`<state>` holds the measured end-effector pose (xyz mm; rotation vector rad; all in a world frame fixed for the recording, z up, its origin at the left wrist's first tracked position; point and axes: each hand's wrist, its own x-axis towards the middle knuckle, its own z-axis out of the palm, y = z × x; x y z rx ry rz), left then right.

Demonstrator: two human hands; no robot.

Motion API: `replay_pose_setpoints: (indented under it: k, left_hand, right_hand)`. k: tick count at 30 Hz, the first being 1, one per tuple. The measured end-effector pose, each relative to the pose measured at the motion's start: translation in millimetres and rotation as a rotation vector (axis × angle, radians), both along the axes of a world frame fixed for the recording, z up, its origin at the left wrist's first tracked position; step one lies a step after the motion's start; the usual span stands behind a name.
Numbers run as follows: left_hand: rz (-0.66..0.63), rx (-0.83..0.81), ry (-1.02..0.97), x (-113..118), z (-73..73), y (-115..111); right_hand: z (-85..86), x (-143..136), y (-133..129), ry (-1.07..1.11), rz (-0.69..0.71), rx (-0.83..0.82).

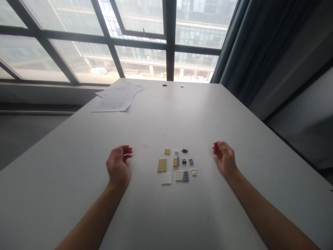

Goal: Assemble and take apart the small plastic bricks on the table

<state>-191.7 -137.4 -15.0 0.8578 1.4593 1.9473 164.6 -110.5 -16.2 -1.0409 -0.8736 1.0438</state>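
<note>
On the white table, between my hands, lies a loose group of small building bricks. It includes a large tan plate [162, 165], a small tan plate [167, 151], a tan plate beside a grey strip [175, 162], a smooth white tile [166, 178], a white studded plate [179, 176] and a grey wedge plate [185, 176]. Black pieces [184, 151] and a white curved piece [193, 172] lie to the right. My left hand [119, 163] rests left of them, fingers loosely curled and apart, holding nothing. Opposite, my right hand [225, 156] rests loosely curled, also holding nothing.
Printed paper sheets [117, 99] overlap at the table's far left edge. Two round holes, one dark [164, 85], sit near the back edge of the table [166, 121]. Windows [145, 62] stand beyond it, with a dark curtain [249, 52] on the right.
</note>
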Motion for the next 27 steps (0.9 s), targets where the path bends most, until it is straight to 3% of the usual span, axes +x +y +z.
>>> replay_pose_setpoints:
  k: [6,10,12,18,27]
  left_hand:
    - [-0.268,-0.071,0.508,13,4.1,-3]
    - [-0.611,-0.184,0.903,19,10.8,17]
    - [-0.707,-0.24,1.018,23,12.5,30]
    - [-0.751,-0.256,1.207,33,12.5,51]
    - [-0.782,-0.209,1.232,36,9.3,49]
  right_hand:
    - [0.7,-16,-5,-0.201,0.13,0.034]
    - [7.6,-30,1,-0.527,0.299,0.023]
    - [11.7,-37,6,-0.746,0.373,0.039]
    - [11.4,-54,18,-1.073,0.403,0.078]
    - [10.9,-57,23,-1.125,0.483,0.108]
